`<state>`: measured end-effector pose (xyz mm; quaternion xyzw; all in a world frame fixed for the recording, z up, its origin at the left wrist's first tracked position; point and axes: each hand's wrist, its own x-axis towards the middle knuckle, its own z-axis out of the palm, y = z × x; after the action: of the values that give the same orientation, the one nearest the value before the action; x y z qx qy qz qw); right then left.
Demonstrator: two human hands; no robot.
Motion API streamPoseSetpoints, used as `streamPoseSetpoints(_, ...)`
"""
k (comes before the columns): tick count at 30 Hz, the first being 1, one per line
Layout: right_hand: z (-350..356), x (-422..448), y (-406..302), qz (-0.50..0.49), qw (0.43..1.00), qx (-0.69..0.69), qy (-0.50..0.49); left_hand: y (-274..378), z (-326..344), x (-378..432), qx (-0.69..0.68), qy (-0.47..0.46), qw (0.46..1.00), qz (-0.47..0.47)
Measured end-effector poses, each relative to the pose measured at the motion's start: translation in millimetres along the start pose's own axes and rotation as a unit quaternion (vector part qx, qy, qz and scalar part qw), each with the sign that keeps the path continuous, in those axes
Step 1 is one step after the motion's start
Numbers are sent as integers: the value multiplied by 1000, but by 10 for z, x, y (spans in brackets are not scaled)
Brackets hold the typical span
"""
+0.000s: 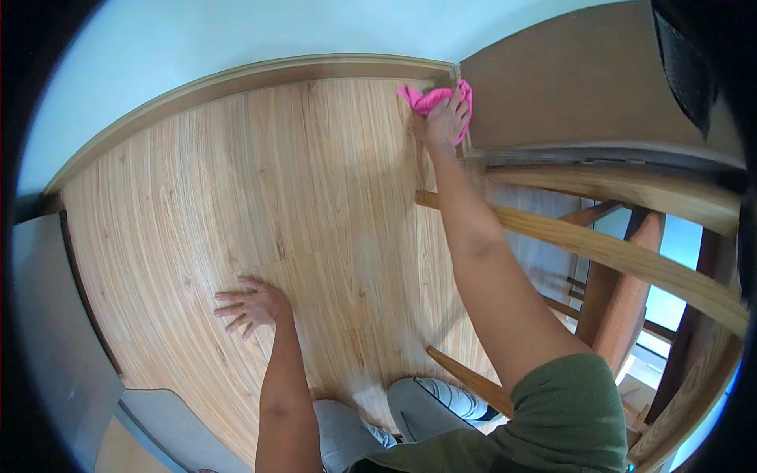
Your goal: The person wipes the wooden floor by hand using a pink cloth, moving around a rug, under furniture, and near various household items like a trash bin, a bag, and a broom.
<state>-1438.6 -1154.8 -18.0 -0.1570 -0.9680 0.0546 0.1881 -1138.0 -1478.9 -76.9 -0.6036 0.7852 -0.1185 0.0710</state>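
My right hand presses a pink cloth against the floor at the far corner, where the baseboard meets a brown panel. Parts of the cloth stick out to the left of the hand and beyond its fingertips. My left hand rests on the wood-patterned floor with its fingers spread and nothing in it. My knees, in grey trousers, are at the bottom of the view.
A wooden baseboard runs along the pale wall. The brown panel stands at the upper right. Wooden furniture legs reach in from the right, close to my right arm. A grey panel borders the floor at left.
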Motion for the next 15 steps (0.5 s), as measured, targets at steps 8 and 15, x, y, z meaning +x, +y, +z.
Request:
streamPoseSetpoints(8,-359,-964,-171,102,977,54,-178,21,-10,72,-25,32,999,-13)
streamPoseSetpoints(15,-57,-1930,-1415,-2,978,91,-186,-116,-116,-8,-44,-1,987,153)
